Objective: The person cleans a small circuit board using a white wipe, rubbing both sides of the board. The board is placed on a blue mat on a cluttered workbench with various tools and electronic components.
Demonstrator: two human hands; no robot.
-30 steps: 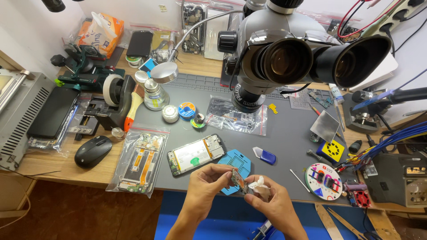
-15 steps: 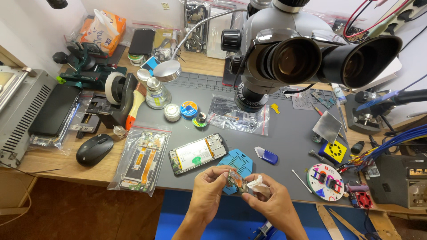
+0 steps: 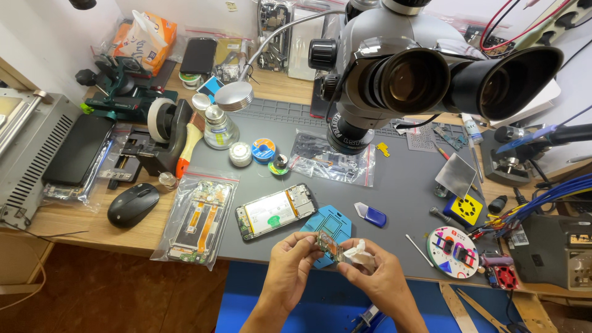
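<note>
Above the mat's edge, left hand (image 3: 290,262) grips a circuit board (image 3: 328,246) (small); right hand (image 3: 377,276) pinches a white wipe (image 3: 356,252).

Near edge: hands (image 3: 290,268) hold circuit board (image 3: 329,245).
Far: microscope (image 3: 394,74).
Left: mouse (image 3: 132,204).
Centre mat: opened phone (image 3: 275,211).

Bright, even light, pretty sharp overall

Soft daylight-ish glow from up top, hardly any shadows on the grey mat (image 3: 394,185). The microscope (image 3: 425,74) looms huge and slightly soft up close, edges bend wide-angle style, and the plastic bags (image 3: 197,216) catch some glare.
</note>
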